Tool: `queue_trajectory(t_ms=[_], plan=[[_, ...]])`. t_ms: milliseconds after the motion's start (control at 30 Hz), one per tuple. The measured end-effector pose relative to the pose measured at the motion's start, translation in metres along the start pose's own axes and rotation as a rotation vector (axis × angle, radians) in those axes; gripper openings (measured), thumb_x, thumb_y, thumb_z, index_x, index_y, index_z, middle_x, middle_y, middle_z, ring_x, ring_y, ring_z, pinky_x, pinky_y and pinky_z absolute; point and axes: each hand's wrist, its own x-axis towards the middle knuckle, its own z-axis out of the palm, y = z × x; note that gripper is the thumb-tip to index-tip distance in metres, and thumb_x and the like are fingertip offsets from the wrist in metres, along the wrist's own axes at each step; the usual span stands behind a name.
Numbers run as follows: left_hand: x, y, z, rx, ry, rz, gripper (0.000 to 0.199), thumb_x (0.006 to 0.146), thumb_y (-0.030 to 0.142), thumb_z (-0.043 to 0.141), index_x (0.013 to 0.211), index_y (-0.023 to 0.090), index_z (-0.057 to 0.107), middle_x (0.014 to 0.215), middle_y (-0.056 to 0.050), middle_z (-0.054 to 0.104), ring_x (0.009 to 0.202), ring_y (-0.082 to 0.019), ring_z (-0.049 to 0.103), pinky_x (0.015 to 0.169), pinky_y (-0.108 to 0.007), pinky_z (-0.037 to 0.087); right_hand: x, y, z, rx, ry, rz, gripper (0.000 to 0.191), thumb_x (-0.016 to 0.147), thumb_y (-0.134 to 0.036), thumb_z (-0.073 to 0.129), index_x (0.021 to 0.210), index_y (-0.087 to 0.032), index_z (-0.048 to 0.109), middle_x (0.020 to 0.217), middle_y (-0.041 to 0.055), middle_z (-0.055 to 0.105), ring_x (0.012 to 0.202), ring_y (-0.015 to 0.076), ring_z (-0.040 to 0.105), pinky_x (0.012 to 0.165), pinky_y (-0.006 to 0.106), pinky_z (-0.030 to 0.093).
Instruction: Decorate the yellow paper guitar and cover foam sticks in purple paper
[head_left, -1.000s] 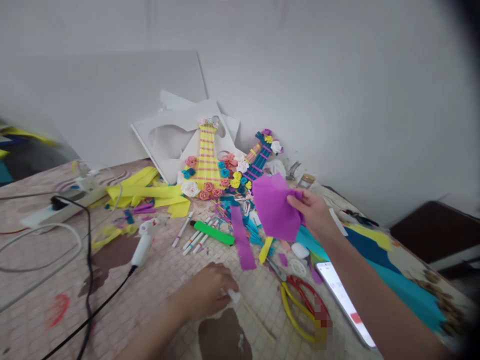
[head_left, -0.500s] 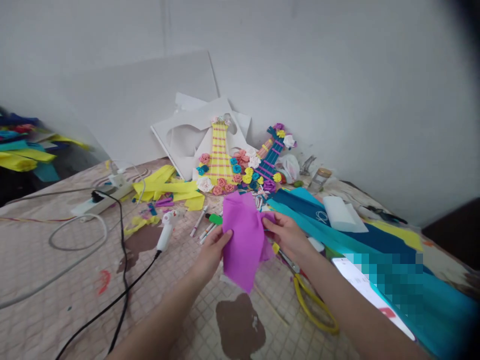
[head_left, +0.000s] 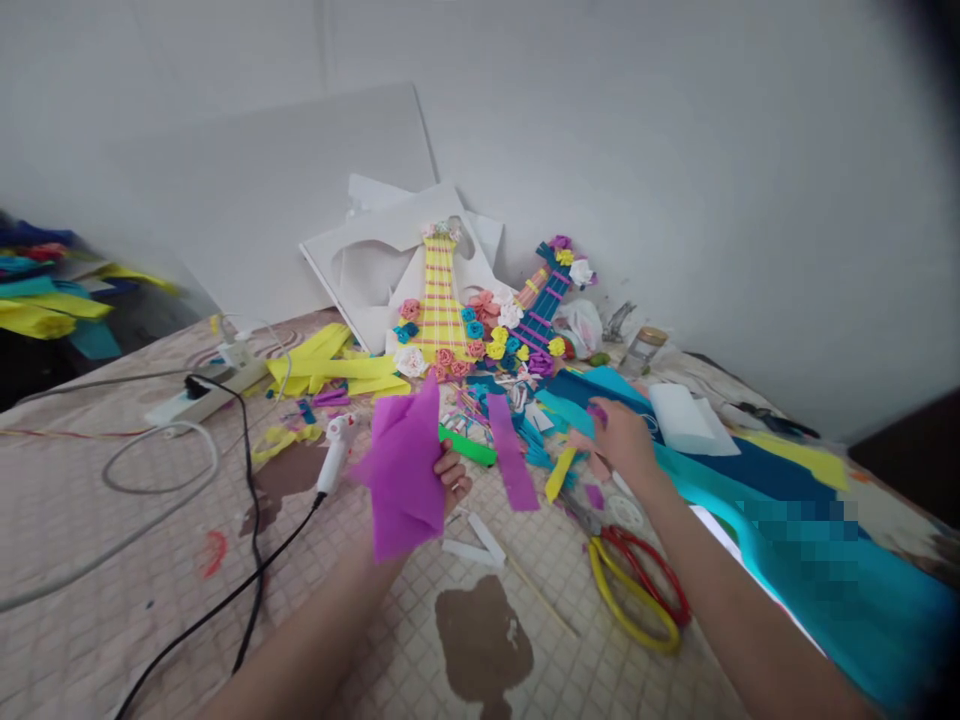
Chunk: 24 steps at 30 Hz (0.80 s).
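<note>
A sheet of purple crepe paper [head_left: 405,470] hangs raised over the table, pinched in my left hand [head_left: 452,474], whose fingers curl behind its right edge. My right hand [head_left: 628,440] is closed over the blue paper on the right, with a small purple paper scrap [head_left: 597,412] showing at its fingertips. A purple paper strip [head_left: 512,455] lies between the two hands. Just right of my left fingers is a bright green object [head_left: 469,446], partly covered. Scissors [head_left: 634,590] with one yellow and one red handle rest below my right hand.
A white glue gun [head_left: 332,460] trails a black cord across the left side, near a power strip [head_left: 210,398]. Behind stand a yellow flower-trimmed guitar shape [head_left: 441,300] and a blue one [head_left: 541,315]. Blue crepe paper [head_left: 787,500] and a glass jar [head_left: 643,350] are right.
My left hand has shifted the purple sheet slightly left. My right hand has let go of the sheet and moved right and up. The purple strip and scissor handles now show more fully.
</note>
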Motion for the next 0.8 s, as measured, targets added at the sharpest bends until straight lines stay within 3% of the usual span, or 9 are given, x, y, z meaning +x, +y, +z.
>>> queue_trajectory(t_ms=[67, 167, 400, 600, 800], plan=[[0.003, -0.004, -0.004, -0.034, 0.017, 0.005, 0.031, 0.091, 0.020, 0.034, 0.063, 0.018, 0.047, 0.046, 0.007, 0.026, 0.035, -0.004, 0.030, 0.045, -0.019, 0.033, 0.015, 0.015, -0.015, -0.085, 0.033, 0.033, 0.018, 0.084, -0.025, 0.056, 0.099, -0.016, 0.059, 0.112, 0.0072, 0.057, 0.098, 0.0192, 0.055, 0.084, 0.039, 0.046], [0.003, -0.004, -0.007, -0.076, 0.025, -0.010, 0.035, 0.092, 0.017, 0.028, 0.065, 0.018, 0.050, 0.047, 0.005, 0.028, 0.036, -0.005, 0.033, 0.047, -0.020, 0.033, 0.025, 0.032, -0.025, -0.158, -0.014, 0.102, 0.020, 0.087, -0.028, 0.053, 0.102, -0.016, 0.058, 0.108, 0.0061, 0.059, 0.093, 0.0177, 0.058, 0.080, 0.038, 0.049], [-0.001, 0.002, -0.002, -0.157, 0.051, -0.092, 0.036, 0.093, 0.015, 0.027, 0.065, 0.018, 0.051, 0.049, 0.005, 0.029, 0.037, -0.007, 0.034, 0.046, -0.021, 0.033, 0.024, 0.047, -0.012, -0.116, -0.160, 0.197, 0.025, 0.088, -0.031, 0.052, 0.107, -0.015, 0.056, 0.104, 0.0061, 0.060, 0.085, 0.0161, 0.060, 0.072, 0.035, 0.052], [0.001, -0.002, -0.003, -0.209, 0.075, -0.141, 0.040, 0.094, 0.015, 0.023, 0.065, 0.016, 0.050, 0.048, 0.005, 0.031, 0.037, -0.006, 0.035, 0.045, -0.020, 0.033, 0.031, 0.033, 0.018, -0.077, -0.172, 0.099, 0.027, 0.088, -0.031, 0.053, 0.110, -0.015, 0.055, 0.108, 0.0068, 0.059, 0.089, 0.0175, 0.060, 0.075, 0.037, 0.052], [0.002, 0.000, 0.002, -0.237, 0.146, -0.219, 0.032, 0.091, 0.028, 0.040, 0.062, 0.016, 0.048, 0.046, 0.006, 0.032, 0.035, -0.007, 0.032, 0.042, -0.022, 0.033, 0.055, 0.001, 0.051, -0.150, -0.108, -0.027, 0.025, 0.087, -0.031, 0.054, 0.105, -0.015, 0.057, 0.107, 0.0062, 0.060, 0.090, 0.0178, 0.059, 0.077, 0.038, 0.051]])
